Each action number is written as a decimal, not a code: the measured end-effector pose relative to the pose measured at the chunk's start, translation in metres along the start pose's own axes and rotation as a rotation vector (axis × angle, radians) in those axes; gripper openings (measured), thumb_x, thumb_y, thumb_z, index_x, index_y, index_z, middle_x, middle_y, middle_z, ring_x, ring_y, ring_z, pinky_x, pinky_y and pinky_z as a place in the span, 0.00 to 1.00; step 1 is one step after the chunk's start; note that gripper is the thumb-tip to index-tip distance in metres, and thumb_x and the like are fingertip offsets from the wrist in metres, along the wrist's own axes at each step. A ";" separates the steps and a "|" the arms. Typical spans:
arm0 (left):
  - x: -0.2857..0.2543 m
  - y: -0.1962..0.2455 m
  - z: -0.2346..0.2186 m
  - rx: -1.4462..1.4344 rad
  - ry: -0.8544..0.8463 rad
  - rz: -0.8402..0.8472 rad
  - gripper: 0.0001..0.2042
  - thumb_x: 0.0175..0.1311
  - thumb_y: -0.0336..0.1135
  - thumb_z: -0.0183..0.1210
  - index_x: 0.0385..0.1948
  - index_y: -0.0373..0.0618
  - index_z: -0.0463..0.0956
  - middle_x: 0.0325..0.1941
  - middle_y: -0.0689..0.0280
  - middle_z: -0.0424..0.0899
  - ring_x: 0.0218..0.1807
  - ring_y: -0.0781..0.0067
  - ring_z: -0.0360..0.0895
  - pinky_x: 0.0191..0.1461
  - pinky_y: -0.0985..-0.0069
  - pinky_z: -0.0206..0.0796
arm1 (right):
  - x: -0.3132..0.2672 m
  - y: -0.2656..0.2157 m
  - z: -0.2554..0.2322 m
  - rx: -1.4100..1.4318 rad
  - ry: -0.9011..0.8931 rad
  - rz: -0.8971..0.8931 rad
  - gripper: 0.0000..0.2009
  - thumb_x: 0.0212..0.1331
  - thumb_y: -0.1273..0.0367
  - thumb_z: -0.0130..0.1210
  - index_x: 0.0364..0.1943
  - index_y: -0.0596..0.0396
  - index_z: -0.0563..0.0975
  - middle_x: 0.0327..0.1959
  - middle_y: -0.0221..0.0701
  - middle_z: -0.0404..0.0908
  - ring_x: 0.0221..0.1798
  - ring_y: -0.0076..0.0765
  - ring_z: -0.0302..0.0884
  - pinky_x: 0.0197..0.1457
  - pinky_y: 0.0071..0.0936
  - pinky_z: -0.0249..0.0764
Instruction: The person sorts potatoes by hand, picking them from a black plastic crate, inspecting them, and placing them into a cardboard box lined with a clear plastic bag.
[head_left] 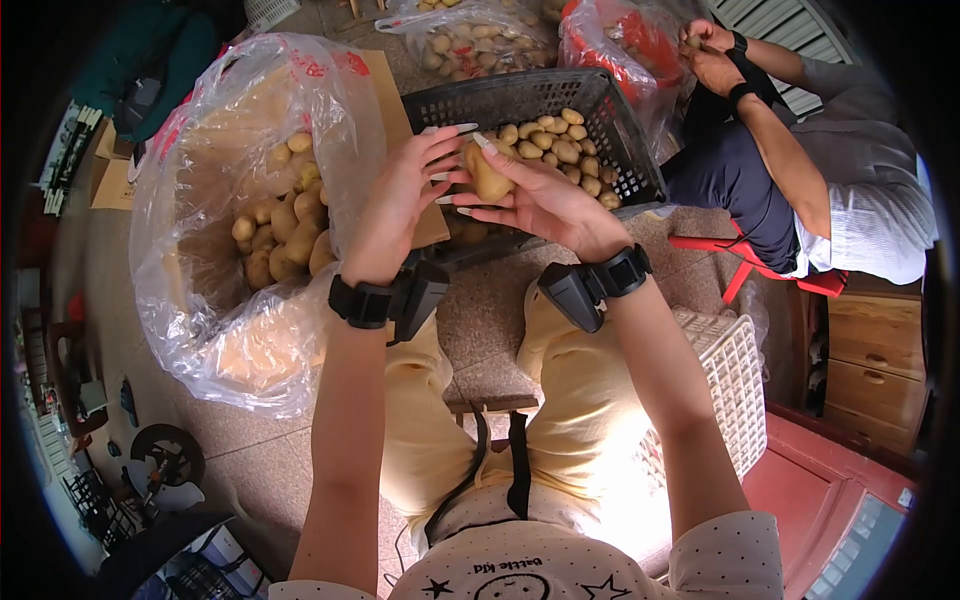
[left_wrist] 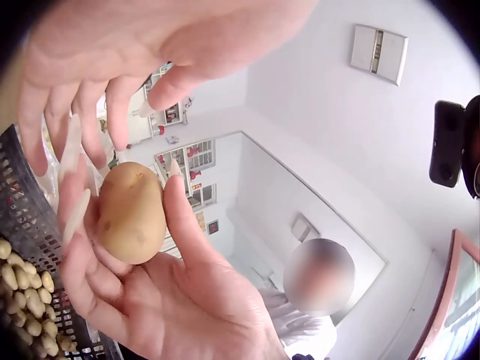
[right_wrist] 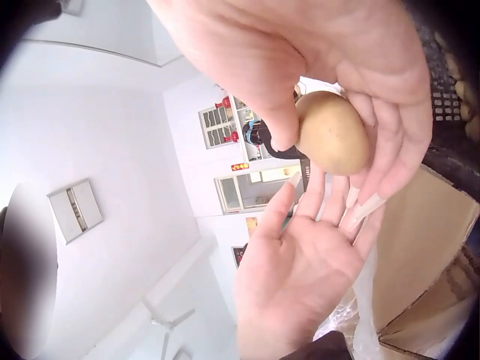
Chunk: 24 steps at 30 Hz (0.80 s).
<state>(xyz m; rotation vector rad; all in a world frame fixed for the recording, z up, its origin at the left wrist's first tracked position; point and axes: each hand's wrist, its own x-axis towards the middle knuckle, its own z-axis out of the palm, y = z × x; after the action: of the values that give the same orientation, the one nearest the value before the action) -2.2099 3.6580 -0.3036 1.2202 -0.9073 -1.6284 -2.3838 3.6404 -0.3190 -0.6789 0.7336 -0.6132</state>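
A smooth, light-brown potato (head_left: 490, 182) is in my right hand (head_left: 556, 203), over the near edge of the black plastic crate (head_left: 520, 88). Thumb and fingers grip the potato (left_wrist: 133, 216) from both sides in the left wrist view. Facing it, my left hand (head_left: 408, 180) has its fingers loosely straight and its palm turned inward. In the right wrist view the left hand (right_wrist: 300, 259) lies palm up just beyond the potato (right_wrist: 334, 135), holding nothing. Several smaller potatoes (head_left: 565, 151) lie inside the crate.
On the left, a plastic-lined cardboard box (head_left: 385, 95) holds larger potatoes (head_left: 290, 228). Bagged potatoes (head_left: 480, 50) and a red basin (head_left: 640, 45) stand behind the crate. Another person (head_left: 800, 150) sits at the right. A white basket (head_left: 720, 385) stands beside my leg.
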 end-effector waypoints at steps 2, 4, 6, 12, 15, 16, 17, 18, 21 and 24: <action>-0.001 0.000 0.003 -0.002 0.005 -0.024 0.22 0.67 0.47 0.39 0.55 0.45 0.66 0.57 0.66 0.71 0.57 0.74 0.66 0.61 0.75 0.55 | 0.000 0.001 -0.002 -0.011 0.003 -0.001 0.23 0.63 0.55 0.47 0.54 0.57 0.66 0.48 0.37 0.75 0.51 0.37 0.75 0.56 0.29 0.73; -0.002 0.000 0.004 -0.003 -0.005 -0.036 0.22 0.66 0.48 0.41 0.55 0.44 0.66 0.56 0.66 0.71 0.56 0.74 0.66 0.61 0.75 0.55 | 0.001 0.001 -0.003 -0.023 0.006 -0.002 0.23 0.63 0.54 0.47 0.54 0.57 0.66 0.48 0.36 0.75 0.51 0.37 0.75 0.56 0.30 0.73; 0.000 -0.001 0.003 -0.006 -0.028 -0.038 0.23 0.66 0.50 0.43 0.55 0.44 0.67 0.55 0.66 0.71 0.55 0.74 0.66 0.61 0.75 0.55 | 0.001 0.001 -0.004 -0.064 0.017 -0.007 0.24 0.63 0.52 0.46 0.53 0.57 0.67 0.47 0.35 0.76 0.49 0.35 0.75 0.55 0.30 0.73; 0.007 -0.008 0.004 -0.003 -0.023 -0.096 0.25 0.64 0.56 0.46 0.51 0.44 0.69 0.51 0.65 0.72 0.52 0.76 0.68 0.57 0.77 0.58 | 0.003 0.004 -0.004 -0.124 0.004 -0.040 0.28 0.61 0.46 0.43 0.51 0.58 0.68 0.45 0.35 0.76 0.47 0.29 0.75 0.52 0.27 0.73; 0.007 -0.009 0.009 0.023 -0.034 -0.122 0.25 0.64 0.57 0.45 0.49 0.45 0.69 0.47 0.66 0.73 0.49 0.78 0.69 0.54 0.78 0.60 | 0.002 0.002 -0.001 -0.197 0.004 -0.040 0.30 0.61 0.44 0.39 0.49 0.58 0.69 0.42 0.36 0.77 0.45 0.28 0.76 0.51 0.25 0.73; 0.008 -0.010 0.009 0.025 -0.061 -0.121 0.24 0.65 0.57 0.45 0.48 0.45 0.70 0.45 0.66 0.74 0.48 0.79 0.70 0.53 0.79 0.61 | 0.002 0.002 0.000 -0.197 0.004 -0.040 0.30 0.61 0.44 0.39 0.49 0.58 0.69 0.42 0.36 0.77 0.45 0.28 0.76 0.51 0.25 0.73; 0.010 -0.013 0.007 0.025 -0.061 -0.121 0.24 0.65 0.57 0.45 0.48 0.45 0.70 0.45 0.66 0.74 0.48 0.79 0.70 0.53 0.79 0.61 | 0.001 0.002 0.001 -0.217 0.007 -0.041 0.28 0.64 0.46 0.36 0.47 0.59 0.69 0.39 0.36 0.78 0.42 0.29 0.77 0.49 0.25 0.74; 0.011 -0.013 0.006 0.042 -0.132 -0.125 0.23 0.65 0.56 0.45 0.47 0.44 0.70 0.44 0.66 0.74 0.47 0.79 0.71 0.52 0.80 0.62 | 0.001 0.002 0.003 -0.236 0.010 -0.042 0.27 0.66 0.48 0.34 0.46 0.59 0.69 0.36 0.37 0.79 0.40 0.31 0.79 0.47 0.26 0.75; 0.002 -0.006 0.013 0.047 -0.172 -0.102 0.23 0.67 0.54 0.44 0.47 0.43 0.70 0.44 0.66 0.74 0.45 0.80 0.72 0.49 0.81 0.64 | -0.002 0.001 0.008 -0.360 0.056 -0.076 0.27 0.66 0.47 0.33 0.43 0.61 0.70 0.30 0.37 0.80 0.36 0.30 0.80 0.44 0.23 0.75; 0.003 -0.008 0.014 -0.021 -0.157 -0.074 0.23 0.67 0.53 0.43 0.46 0.41 0.70 0.43 0.66 0.74 0.45 0.79 0.72 0.49 0.81 0.65 | -0.005 0.002 0.014 -0.469 0.084 -0.085 0.31 0.64 0.43 0.32 0.41 0.61 0.70 0.26 0.34 0.80 0.30 0.25 0.79 0.39 0.21 0.75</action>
<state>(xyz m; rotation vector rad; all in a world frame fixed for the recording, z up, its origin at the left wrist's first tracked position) -2.2254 3.6584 -0.3080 1.1357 -0.9482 -1.8088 -2.3759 3.6501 -0.3104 -1.1259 0.9425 -0.5532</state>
